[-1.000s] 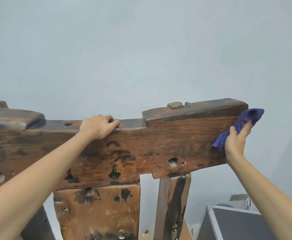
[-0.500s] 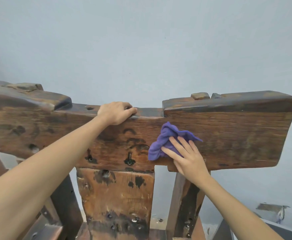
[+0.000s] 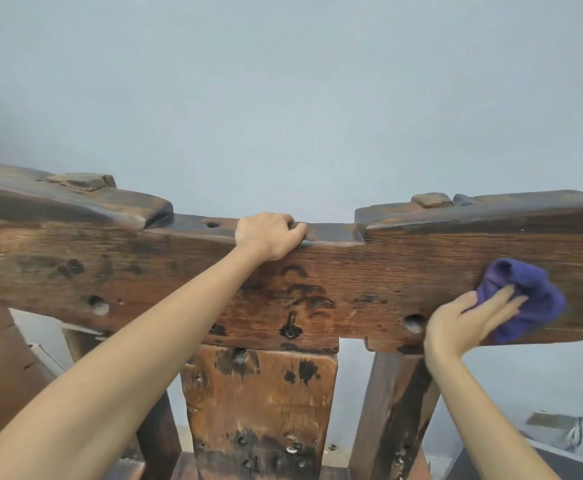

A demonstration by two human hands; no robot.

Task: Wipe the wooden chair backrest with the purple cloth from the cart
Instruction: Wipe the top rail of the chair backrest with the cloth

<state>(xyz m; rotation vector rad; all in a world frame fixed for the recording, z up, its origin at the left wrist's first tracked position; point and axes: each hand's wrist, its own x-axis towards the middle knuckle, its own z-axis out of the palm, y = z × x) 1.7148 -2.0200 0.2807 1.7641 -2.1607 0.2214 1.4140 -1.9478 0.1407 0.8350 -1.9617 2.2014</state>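
Nearest to me, 2 bare forearms reach up from the bottom corners of the frame. My right hand [image 3: 463, 323] sits at the middle right, palm flat and fingers [image 3: 501, 299] stretched out, pressing the purple cloth [image 3: 525, 299] against the front face of the wooden chair backrest [image 3: 369, 282]; it is not clenched around the cloth, just holding it flat to the wood. The cloth is bunched and lies near the right end of the top rail, just right of a round hole in the wood. My left hand [image 3: 269, 235] is at the centre of the frame, fingers curled over the top edge of the rail in the lowered notch between the 2 raised end sections, gripping it. Below the rail, a broad central slat [image 3: 259, 403] and a darker upright [image 3: 394, 410] to its right run down to the bottom edge. Farther back, a plain pale blue-grey wall [image 3: 283, 81] fills the upper half of the frame.
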